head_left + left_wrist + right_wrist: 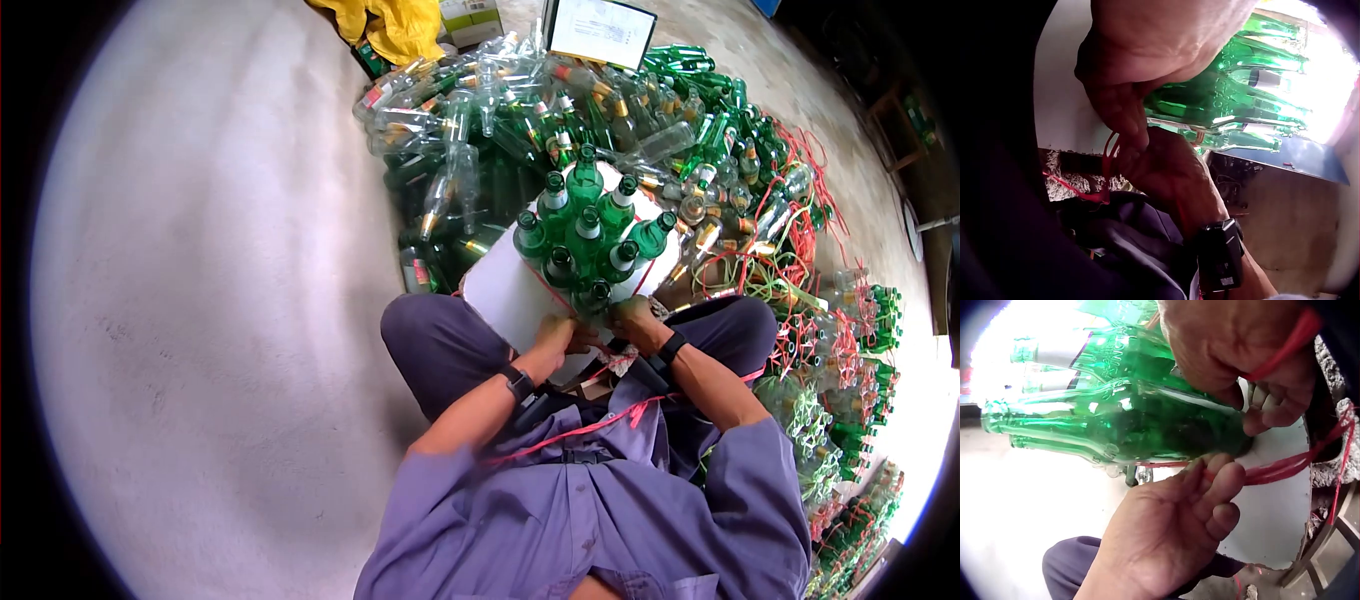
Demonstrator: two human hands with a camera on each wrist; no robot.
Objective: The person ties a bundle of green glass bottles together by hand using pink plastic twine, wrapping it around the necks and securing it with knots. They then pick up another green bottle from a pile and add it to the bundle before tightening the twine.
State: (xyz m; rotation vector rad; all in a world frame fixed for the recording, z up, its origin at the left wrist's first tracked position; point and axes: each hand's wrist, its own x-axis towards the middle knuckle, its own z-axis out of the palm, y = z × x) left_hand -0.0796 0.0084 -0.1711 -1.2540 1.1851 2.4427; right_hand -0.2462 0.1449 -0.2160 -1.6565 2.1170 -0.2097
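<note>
A tight cluster of green glass bottles (586,232) stands upright on a white board (495,290) between the person's knees. Red string (1280,470) runs round the bottles low down. At the near side of the cluster, the left hand (560,336) pinches the string between thumb and fingers. Close beside it, the right hand (632,320) has its fingers curled near the bottle bases, with a red strand crossing it in the right wrist view. In the left wrist view a loop of red string (1109,156) hangs at the meeting fingertips.
A large heap of loose clear and green bottles (480,110) lies beyond the board. Tangled red and green string (800,250) and tied bottle bundles (840,400) are at the right. A yellow bag (395,25) and a white sheet in a dark frame (600,32) sit at the back.
</note>
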